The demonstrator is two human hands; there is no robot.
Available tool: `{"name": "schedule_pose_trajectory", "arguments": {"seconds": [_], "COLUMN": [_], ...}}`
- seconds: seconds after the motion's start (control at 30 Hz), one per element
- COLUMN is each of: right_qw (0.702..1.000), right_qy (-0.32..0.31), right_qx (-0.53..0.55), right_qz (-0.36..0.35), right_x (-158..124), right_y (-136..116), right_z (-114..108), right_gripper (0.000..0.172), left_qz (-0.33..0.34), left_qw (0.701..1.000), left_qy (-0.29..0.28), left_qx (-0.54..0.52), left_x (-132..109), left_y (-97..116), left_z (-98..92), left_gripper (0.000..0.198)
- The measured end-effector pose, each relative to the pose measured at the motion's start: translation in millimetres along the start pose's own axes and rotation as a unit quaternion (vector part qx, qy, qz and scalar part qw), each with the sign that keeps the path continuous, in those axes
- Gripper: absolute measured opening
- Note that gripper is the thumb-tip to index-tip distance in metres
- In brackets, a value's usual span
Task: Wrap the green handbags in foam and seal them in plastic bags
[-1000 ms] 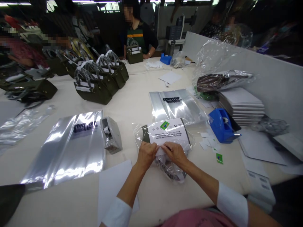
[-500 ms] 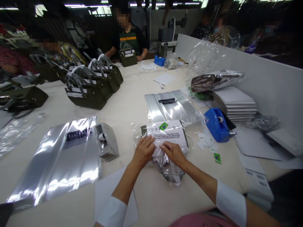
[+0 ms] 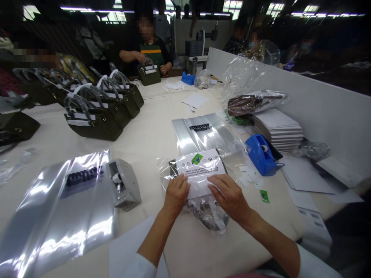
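Observation:
In front of me lies a handbag in a clear plastic bag (image 3: 207,210), its dark green edge and wrapped handles showing through. A white printed sheet (image 3: 199,185) covers its upper face, with a small green sticker (image 3: 197,158) near the far edge. My left hand (image 3: 176,193) rests on the sheet's left side, fingers laid flat and close together. On the right side, my right hand (image 3: 230,195) touches the sheet with its fingers stretched out and thumb apart. Just beyond lies a stack of clear plastic bags (image 3: 203,133) with black print.
At left are more clear bags (image 3: 69,204) and a grey tape dispenser (image 3: 124,184). A blue tape dispenser (image 3: 262,156), a loose green sticker (image 3: 264,196) and stacked white boards (image 3: 279,127) stand right. Green handbags (image 3: 95,125) line the back left; a co-worker (image 3: 150,50) handles another.
My right hand has gone from a pinch over the sheet to outstretched fingers, shifting right. My left hand stays on the sheet. The view has turned slightly; the co-worker has raised a hand to the handbag's handles.

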State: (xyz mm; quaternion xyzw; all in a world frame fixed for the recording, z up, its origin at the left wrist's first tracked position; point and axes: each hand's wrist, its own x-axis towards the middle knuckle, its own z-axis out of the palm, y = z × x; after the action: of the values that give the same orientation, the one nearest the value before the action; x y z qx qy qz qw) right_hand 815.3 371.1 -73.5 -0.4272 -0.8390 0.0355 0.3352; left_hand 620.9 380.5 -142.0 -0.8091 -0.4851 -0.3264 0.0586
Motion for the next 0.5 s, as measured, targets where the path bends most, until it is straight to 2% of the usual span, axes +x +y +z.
{"name": "schedule_pose_trajectory", "arguments": {"seconds": [0.07,0.13,0.23,0.3,0.33,0.4,0.47,0.5], "right_qw": [0.995,0.987,0.987,0.992,0.994,0.979,0.931,0.907], "right_qy": [-0.053,-0.101,-0.115,-0.107,-0.100,-0.055,0.013,0.042], "right_qx": [-0.038,-0.078,-0.106,-0.060,-0.013,0.075,0.102,0.083], "right_qz": [-0.082,-0.103,-0.025,0.013,0.048,0.182,0.350,0.410], "right_x": [-7.5,-12.0,-11.8,-9.0,-7.6,-6.0,-6.8,-8.2], "right_y": [4.3,5.4,3.1,8.6,16.8,47.1,94.0,121.5], "right_z": [2.3,13.7,28.4,24.2,16.6,-9.3,-46.9,-67.5], "right_gripper": [0.030,0.035,0.033,0.031,0.031,0.029,0.027,0.029], "left_qz": [-0.007,-0.012,-0.015,-0.011,-0.007,0.006,0.028,0.038], "left_qw": [1.000,1.000,1.000,1.000,1.000,1.000,0.999,0.999], "left_qy": [-0.003,-0.010,-0.016,-0.006,0.003,0.017,0.021,0.025], "left_qx": [0.004,0.009,0.010,0.000,-0.006,-0.020,-0.005,0.002], "left_x": [0.0,0.7,3.7,6.8,8.4,10.9,12.0,11.9], "left_y": [-0.8,-1.4,-0.2,0.9,0.8,-1.8,-6.4,-8.7], "left_z": [1.7,2.4,0.2,-2.3,-3.1,-2.0,2.2,4.8], "left_gripper": [0.008,0.007,0.007,0.007,0.007,0.007,0.008,0.009]}}
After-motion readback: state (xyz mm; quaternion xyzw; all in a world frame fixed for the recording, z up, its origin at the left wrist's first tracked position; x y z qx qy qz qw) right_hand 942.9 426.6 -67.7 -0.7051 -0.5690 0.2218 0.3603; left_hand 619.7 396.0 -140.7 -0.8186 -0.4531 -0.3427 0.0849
